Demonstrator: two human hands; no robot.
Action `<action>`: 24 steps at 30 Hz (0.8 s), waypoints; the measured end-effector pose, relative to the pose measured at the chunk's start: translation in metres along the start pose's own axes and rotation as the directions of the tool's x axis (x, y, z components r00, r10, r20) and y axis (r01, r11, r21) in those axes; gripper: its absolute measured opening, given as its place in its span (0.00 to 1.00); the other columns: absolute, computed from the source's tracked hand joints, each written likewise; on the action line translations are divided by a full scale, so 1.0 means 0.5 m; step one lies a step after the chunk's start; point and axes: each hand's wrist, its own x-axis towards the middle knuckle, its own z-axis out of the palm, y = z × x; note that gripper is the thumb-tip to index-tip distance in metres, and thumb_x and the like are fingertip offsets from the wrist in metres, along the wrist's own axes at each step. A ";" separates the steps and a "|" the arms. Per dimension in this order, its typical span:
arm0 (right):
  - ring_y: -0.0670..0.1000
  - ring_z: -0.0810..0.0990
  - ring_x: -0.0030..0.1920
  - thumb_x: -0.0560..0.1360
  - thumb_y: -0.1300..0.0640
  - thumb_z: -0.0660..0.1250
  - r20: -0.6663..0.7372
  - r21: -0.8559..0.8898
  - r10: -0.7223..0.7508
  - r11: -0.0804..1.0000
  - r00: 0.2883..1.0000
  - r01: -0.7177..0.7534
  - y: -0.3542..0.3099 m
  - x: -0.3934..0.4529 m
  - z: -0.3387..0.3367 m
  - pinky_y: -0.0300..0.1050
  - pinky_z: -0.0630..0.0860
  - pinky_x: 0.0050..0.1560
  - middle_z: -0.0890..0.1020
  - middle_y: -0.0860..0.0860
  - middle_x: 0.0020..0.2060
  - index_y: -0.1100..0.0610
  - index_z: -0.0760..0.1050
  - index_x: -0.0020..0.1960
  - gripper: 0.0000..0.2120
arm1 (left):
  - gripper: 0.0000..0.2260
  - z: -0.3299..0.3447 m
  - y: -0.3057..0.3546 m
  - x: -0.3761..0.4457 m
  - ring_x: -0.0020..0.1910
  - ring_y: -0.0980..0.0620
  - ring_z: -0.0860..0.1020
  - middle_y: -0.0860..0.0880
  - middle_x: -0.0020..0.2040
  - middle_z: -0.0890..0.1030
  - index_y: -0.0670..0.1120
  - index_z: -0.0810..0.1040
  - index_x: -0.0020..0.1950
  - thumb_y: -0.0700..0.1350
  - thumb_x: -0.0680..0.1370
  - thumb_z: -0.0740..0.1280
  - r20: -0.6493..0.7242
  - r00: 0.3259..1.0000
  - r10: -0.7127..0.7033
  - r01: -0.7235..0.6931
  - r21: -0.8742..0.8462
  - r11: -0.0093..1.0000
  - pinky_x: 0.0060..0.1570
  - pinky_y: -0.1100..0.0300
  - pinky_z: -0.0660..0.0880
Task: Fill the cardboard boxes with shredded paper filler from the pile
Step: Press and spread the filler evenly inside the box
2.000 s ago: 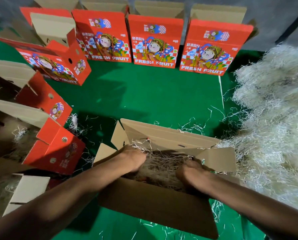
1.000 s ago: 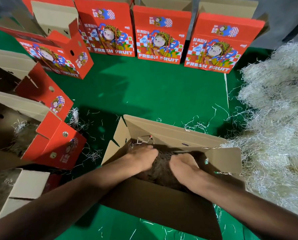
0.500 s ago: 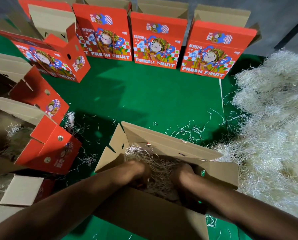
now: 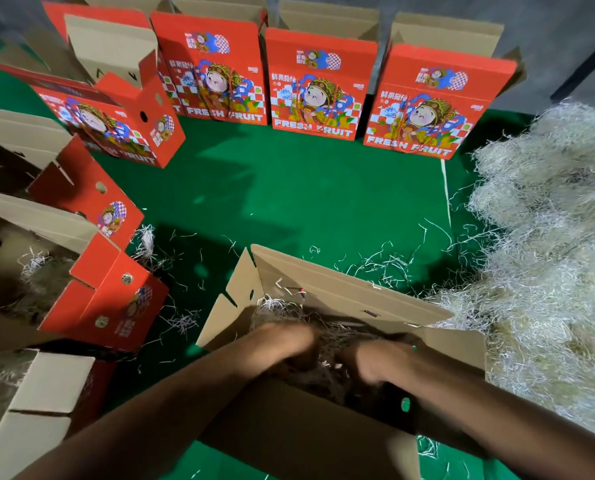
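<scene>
Cardboard flaps stand open on the nearest box (image 4: 341, 299), and both hands are sunk inside it among shredded paper filler (image 4: 327, 344). Left hand (image 4: 285, 344) and right hand (image 4: 375, 362) sit close together, knuckles up; motion blur hides the fingers, so I cannot tell whether they grip the strands or merely press them. Just right of the box lies the pale pile (image 4: 545, 258). Red fruit boxes (image 4: 320, 84) line the green surface (image 4: 289, 195).
</scene>
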 end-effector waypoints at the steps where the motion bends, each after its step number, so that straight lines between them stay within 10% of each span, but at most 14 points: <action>1: 0.58 0.81 0.55 0.74 0.63 0.67 -0.086 -0.015 -0.005 1.000 0.996 0.004 0.005 -0.007 -0.006 0.49 0.79 0.54 0.81 0.57 0.59 0.58 0.76 0.65 0.20 | 0.08 -0.018 0.007 -0.008 0.54 0.47 0.80 0.46 0.57 0.80 0.46 0.77 0.58 0.42 0.80 0.64 -0.070 0.996 -0.060 0.056 -0.066 0.996 0.58 0.49 0.77; 4: 0.58 0.83 0.52 0.73 0.65 0.68 -0.327 -0.144 -0.046 0.990 0.944 -0.002 -0.002 -0.001 -0.013 0.49 0.80 0.51 0.84 0.56 0.52 0.59 0.81 0.57 0.13 | 0.20 -0.017 0.009 0.009 0.70 0.42 0.68 0.40 0.72 0.69 0.43 0.67 0.73 0.35 0.81 0.60 -0.250 0.959 -0.130 0.149 0.057 0.987 0.70 0.45 0.66; 11: 0.58 0.67 0.73 0.83 0.60 0.58 -0.037 -0.343 0.061 0.937 0.997 -0.070 -0.002 0.037 0.007 0.50 0.67 0.70 0.69 0.57 0.73 0.62 0.68 0.74 0.20 | 0.24 -0.007 -0.030 0.005 0.63 0.43 0.75 0.43 0.67 0.74 0.45 0.73 0.69 0.52 0.76 0.72 -0.002 0.983 -0.183 0.179 -0.198 0.964 0.64 0.47 0.73; 16: 0.56 0.80 0.59 0.78 0.58 0.66 -0.128 -0.336 0.017 0.940 0.992 -0.059 -0.014 0.009 0.002 0.48 0.76 0.50 0.81 0.55 0.60 0.59 0.78 0.63 0.14 | 0.20 -0.005 -0.026 0.006 0.55 0.49 0.75 0.44 0.64 0.75 0.44 0.72 0.68 0.49 0.78 0.69 -0.153 0.985 -0.081 0.073 -0.057 0.996 0.59 0.55 0.72; 19: 0.57 0.83 0.53 0.78 0.65 0.64 -0.348 -0.126 -0.099 0.990 0.932 0.059 -0.021 0.000 0.011 0.46 0.75 0.45 0.84 0.56 0.51 0.61 0.80 0.57 0.10 | 0.19 -0.010 -0.027 0.004 0.65 0.45 0.74 0.44 0.66 0.75 0.46 0.72 0.70 0.41 0.79 0.66 -0.332 0.940 -0.081 0.082 -0.013 0.997 0.68 0.47 0.70; 24: 0.57 0.78 0.61 0.82 0.52 0.60 -0.122 0.316 -0.220 0.916 0.968 0.248 -0.081 0.007 0.022 0.44 0.74 0.59 0.78 0.58 0.64 0.56 0.74 0.68 0.17 | 0.13 0.002 -0.034 0.001 0.58 0.44 0.78 0.43 0.62 0.78 0.42 0.76 0.65 0.39 0.81 0.61 -0.029 0.984 -0.174 0.173 -0.037 0.984 0.62 0.48 0.75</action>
